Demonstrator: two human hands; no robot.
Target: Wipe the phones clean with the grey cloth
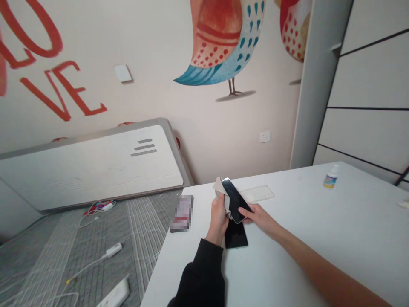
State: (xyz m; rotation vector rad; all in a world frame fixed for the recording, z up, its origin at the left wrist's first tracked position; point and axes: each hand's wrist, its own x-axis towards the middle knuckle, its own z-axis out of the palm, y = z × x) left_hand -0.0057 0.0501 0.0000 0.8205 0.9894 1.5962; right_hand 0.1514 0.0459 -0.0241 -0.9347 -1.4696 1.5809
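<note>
A black-screened smartphone (235,199) is held tilted above the white table. My left hand (218,215) is closed around a light grey cloth (220,187), which presses against the phone's left edge and upper corner. At the phone's lower right end, my right hand (255,216) grips it, thumb on the screen side. Directly below lies a second black device (236,237), flat on the table and partly covered by the phone and hands. Behind the hands rests a clear, flat phone case (260,194).
Another phone (181,213), its screen blurred, lies at the table's (297,264) left edge. A small white bottle (331,176) with a blue and yellow label stands at the back right. On the bed (105,230) left of the table are white cables and a power strip (115,294).
</note>
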